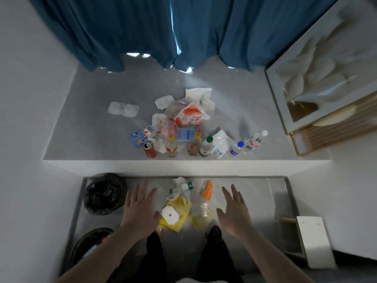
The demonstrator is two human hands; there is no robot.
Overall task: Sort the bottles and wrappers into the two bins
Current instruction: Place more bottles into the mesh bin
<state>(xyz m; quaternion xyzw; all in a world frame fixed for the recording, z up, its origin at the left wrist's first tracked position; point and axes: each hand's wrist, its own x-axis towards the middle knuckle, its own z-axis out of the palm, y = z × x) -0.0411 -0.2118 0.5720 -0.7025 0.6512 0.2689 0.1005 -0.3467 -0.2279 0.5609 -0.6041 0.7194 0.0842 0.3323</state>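
Over the floor below the desk (pixel 85 139), left hand (pixel 140 211) and right hand (pixel 234 213) hover, fingers spread, grip released; bottles (pixel 195 145) and wrappers (pixel 188 113) await on the desk, bins (pixel 105 194) at left; sorting seems unstarted, first pickup next

Dim room: blue curtains (pixel 142 31) drawn, daylight leaking under hems onto grey desk (pixel 98 127); white walls (pixel 26 78) either side, framed picture (pixel 318 78) leaning right, grey floor (pixel 255 201) below.

Home room: blue curtains (pixel 142 31), framed picture (pixel 318 74) leaning, grey platform (pixel 91 129).
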